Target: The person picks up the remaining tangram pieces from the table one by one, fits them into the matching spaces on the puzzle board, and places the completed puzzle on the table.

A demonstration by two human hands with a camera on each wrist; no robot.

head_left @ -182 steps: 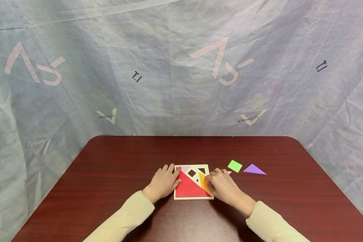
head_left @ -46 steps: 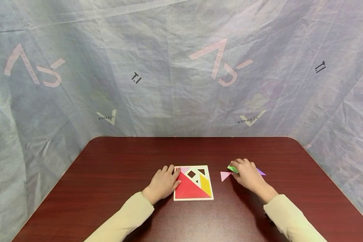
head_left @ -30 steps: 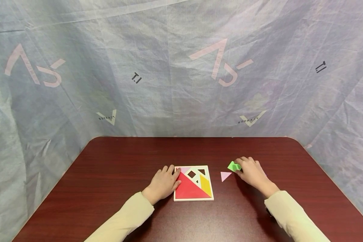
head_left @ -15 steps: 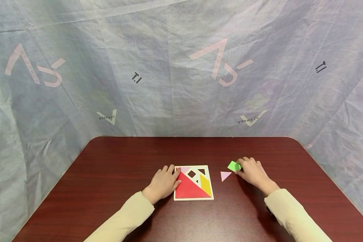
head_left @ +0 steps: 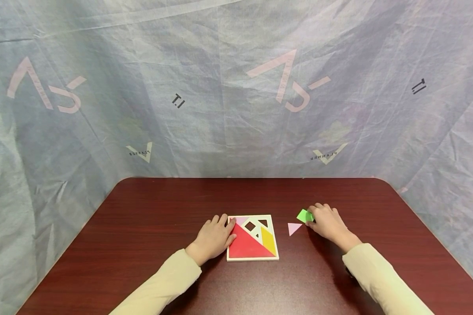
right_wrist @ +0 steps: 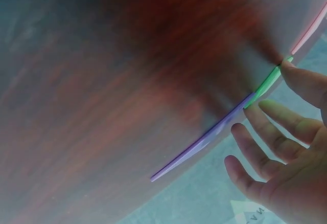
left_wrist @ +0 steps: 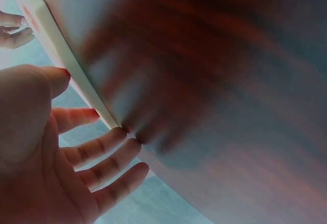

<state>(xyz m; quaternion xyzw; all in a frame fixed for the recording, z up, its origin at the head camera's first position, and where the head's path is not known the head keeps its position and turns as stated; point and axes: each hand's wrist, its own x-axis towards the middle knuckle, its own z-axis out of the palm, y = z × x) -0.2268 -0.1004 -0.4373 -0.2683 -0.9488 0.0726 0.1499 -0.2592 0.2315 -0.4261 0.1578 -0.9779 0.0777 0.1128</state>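
Note:
My left hand (head_left: 211, 238) rests its fingertips along the left edge of a white-rimmed tangram tray (head_left: 252, 259), its fingers spread in the left wrist view. Set in the tray are a large red piece (head_left: 248, 245), a yellow parallelogram (head_left: 268, 240) and a pale pink piece (head_left: 240, 220). To the right, my right hand (head_left: 330, 224) pinches a green square (head_left: 305, 215) between thumb and fingers, close over the table. In the right wrist view a purple triangle (right_wrist: 199, 141) lies beside the green square; the hand hides it in the head view.
A loose pink triangle (head_left: 294, 228) lies between the tray and the right hand. Several dark openings show in the tray's white upper right part. The reddish-brown table (head_left: 181, 197) ends at a grey printed cloth (head_left: 228, 109) behind.
My right hand has left the yellow parallelogram in the tray and moved right to the green square. The pink triangle has come into full view. My left hand stays in place.

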